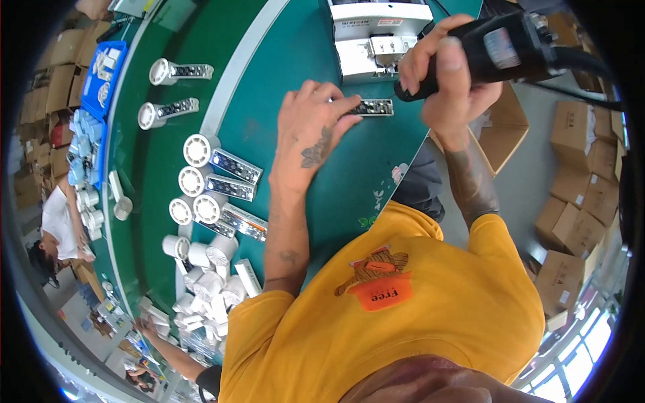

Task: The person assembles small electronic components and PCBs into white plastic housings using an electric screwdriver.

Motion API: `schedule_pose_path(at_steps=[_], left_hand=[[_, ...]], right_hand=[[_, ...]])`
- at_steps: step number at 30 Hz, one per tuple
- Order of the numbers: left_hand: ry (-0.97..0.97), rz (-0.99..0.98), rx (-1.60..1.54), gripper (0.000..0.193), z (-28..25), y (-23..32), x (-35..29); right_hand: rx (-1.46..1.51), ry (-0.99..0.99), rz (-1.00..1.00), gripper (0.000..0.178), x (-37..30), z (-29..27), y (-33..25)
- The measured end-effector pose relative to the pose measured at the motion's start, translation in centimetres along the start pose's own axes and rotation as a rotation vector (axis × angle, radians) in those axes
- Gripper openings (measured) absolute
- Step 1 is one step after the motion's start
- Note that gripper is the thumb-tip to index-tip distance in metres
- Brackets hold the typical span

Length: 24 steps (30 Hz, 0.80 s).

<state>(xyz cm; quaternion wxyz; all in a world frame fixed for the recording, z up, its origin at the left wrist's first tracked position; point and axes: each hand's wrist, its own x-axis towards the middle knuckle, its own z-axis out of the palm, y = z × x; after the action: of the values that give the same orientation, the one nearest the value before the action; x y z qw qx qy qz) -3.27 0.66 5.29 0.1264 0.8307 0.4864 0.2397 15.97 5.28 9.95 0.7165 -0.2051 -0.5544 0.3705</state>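
My left hand (316, 127) lies flat on the green table (349, 181), its fingertips pressing on a small narrow part with a dark circuit strip (375, 107). My right hand (447, 80) is closed around a black electric screwdriver (500, 43), held just right of and above that part, with a black cable running off to the right. The driver's tip is hidden behind my fingers. A white boxy device (379, 33) stands on the table directly behind the part.
Several white hand fans with open handles (215, 181) lie in rows on the table's left half, and a pile of white parts (208, 289) sits nearer me. Blue trays (101, 80) stand at the far left. Cardboard boxes (578, 221) fill the floor on the right. Other people work at the left.
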Motion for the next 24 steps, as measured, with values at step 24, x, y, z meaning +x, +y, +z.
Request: schedule_pose_path(at_steps=[24], left_hand=[[-0.137,-0.285,-0.284,0.056,-3.4,0.6,-1.2]], right_hand=[[-0.024,0.125,0.325,0.017,1.7,5.6,1.0]])
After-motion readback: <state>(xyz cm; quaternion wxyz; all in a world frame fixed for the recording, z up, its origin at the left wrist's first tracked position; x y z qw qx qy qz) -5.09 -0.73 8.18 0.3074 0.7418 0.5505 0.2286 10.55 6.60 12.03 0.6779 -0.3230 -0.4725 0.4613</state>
